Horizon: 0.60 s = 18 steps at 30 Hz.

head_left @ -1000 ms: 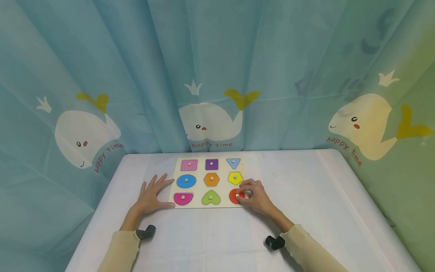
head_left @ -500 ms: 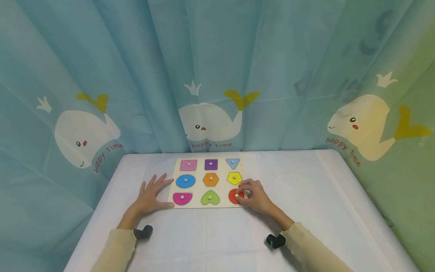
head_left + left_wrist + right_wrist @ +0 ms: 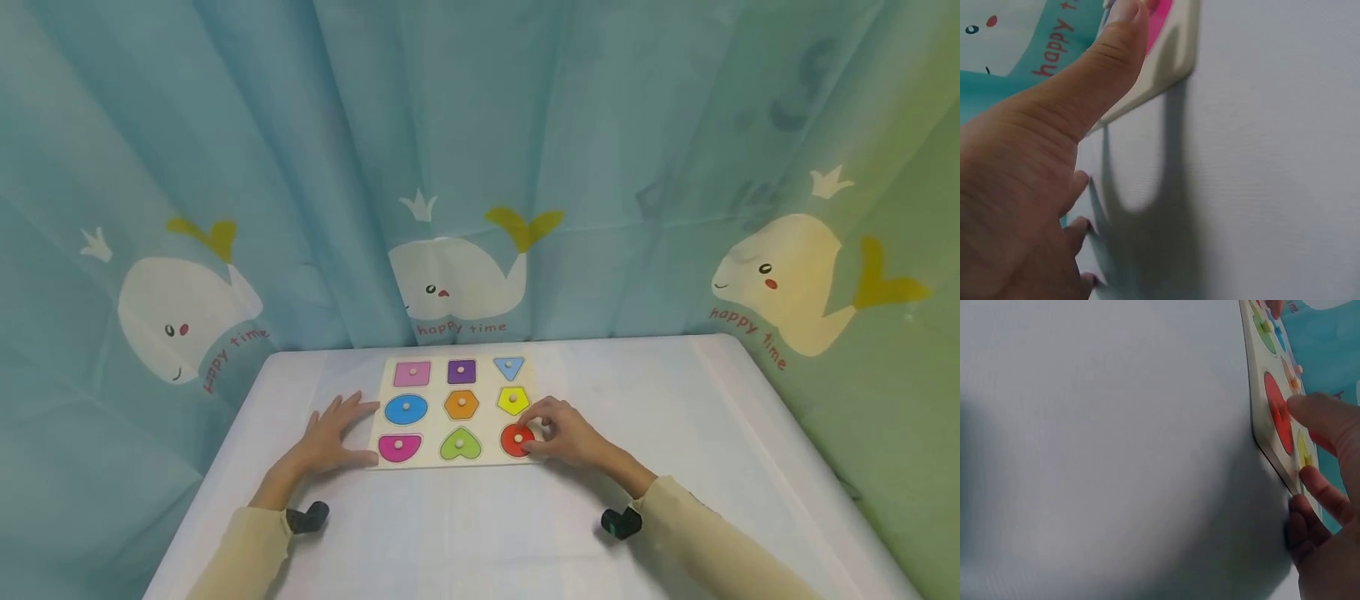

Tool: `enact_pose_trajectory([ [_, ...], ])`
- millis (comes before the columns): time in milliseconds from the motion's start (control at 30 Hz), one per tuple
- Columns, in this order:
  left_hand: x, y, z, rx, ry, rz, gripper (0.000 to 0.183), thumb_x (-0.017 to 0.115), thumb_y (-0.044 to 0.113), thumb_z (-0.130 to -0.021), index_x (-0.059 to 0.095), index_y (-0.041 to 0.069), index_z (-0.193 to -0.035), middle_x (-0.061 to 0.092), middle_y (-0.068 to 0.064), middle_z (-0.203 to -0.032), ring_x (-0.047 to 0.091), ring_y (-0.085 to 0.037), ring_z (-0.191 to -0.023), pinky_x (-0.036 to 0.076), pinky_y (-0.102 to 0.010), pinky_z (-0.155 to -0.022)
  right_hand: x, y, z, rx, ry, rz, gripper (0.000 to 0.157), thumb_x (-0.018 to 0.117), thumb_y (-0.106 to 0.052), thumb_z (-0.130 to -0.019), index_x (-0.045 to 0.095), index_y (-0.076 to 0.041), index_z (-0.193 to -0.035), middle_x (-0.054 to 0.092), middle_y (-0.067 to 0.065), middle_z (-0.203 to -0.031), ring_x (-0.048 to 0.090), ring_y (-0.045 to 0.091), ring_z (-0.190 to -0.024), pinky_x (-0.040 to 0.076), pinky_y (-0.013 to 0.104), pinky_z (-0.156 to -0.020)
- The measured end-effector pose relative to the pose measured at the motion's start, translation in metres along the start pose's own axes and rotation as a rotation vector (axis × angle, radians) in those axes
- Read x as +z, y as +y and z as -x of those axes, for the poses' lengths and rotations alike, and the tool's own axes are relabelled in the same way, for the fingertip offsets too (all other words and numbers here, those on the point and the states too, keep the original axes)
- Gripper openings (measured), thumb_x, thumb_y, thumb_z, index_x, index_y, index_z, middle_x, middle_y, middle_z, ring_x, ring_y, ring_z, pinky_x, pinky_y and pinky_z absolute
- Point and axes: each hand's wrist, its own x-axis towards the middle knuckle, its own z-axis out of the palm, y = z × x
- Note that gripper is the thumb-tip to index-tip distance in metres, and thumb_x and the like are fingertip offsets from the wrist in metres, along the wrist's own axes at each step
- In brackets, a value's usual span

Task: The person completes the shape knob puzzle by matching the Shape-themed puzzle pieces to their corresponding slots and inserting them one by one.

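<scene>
A pale wooden peg puzzle board (image 3: 433, 427) lies flat on the table, coloured knobbed shapes filling its spots. My left hand (image 3: 328, 439) spreads its fingers at the board's left edge, with the thumb and index tips on that edge. In the left wrist view the thumb (image 3: 1100, 69) reaches over the corner by a magenta half-round piece (image 3: 1160, 26). My right hand (image 3: 570, 437) hovers at the lower right corner. Its thumb and index finger are parted around the small knob of the red circle (image 3: 508, 448). The red circle (image 3: 1275, 394) sits in its recess, thumb tip close to the knob.
Other pieces on the board include a green heart (image 3: 452, 450), an orange hexagon (image 3: 453, 410) and a yellow pentagon (image 3: 505, 406). A white cloth covers the table (image 3: 480, 533). A blue-green curtain (image 3: 480, 125) printed with whales hangs behind and at both sides.
The right thumb and index finger, earlier pinching the red circle's knob, have spread off it. The left hand keeps its place at the board; the head view has shifted slightly.
</scene>
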Motion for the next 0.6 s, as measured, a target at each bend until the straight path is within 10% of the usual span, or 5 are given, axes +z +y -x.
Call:
enact_pose_trajectory([
  [600,-0.014,0.014,-0.013,0.043,0.037,-0.018,0.092,0.091,0.042,-0.075,0.049,0.011,-0.151,0.030,-0.031,-0.161,0.023,-0.055,-0.148,0.025,-0.079,-0.109,-0.046,-0.005,-0.008,-0.051,0.038,0.091,0.041,0.082,-0.015,-0.087,0.069,-0.008,-0.125,0.065,0.016,-0.124,0.060,0.036,-0.102,0.054,0.039,-0.080],
])
